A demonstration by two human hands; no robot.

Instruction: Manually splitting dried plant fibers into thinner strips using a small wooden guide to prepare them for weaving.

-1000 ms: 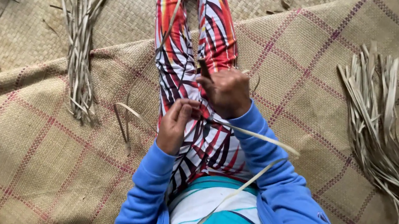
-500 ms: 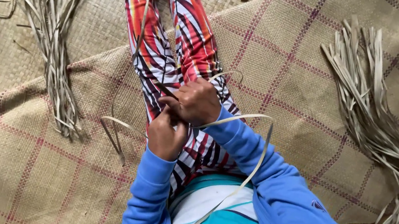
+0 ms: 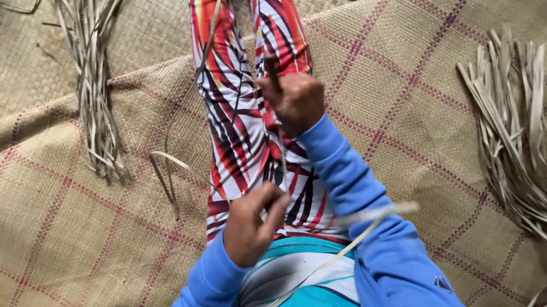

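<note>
Hands are gripping 1 flat dried leaf strip [image 3: 278, 158]: right hand [image 3: 293, 101] pinching its far end, left hand [image 3: 252, 223] its near end, lengthwise along patterned leggings [image 3: 229, 112].

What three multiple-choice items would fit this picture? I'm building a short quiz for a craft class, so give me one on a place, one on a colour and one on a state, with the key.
1. Where does the big heap of dry leaf strips lie?
A. At the picture's right edge, on the mat
B. In the person's lap
C. In a basket

2. What colour are the grid lines on the woven mat?
A. Green
B. Reddish purple
C. Black

3. How do the two hands stand?
A. Flat on the mat
B. Clasped together
C. Apart, each pinching a thin strip

Key: 1 A, the heap fans out at the right. 2 B, the checks show reddish purple. 3 C, the right hand is farther out over the legs and the left hand nearer the body, with a thin strip between them.
</note>
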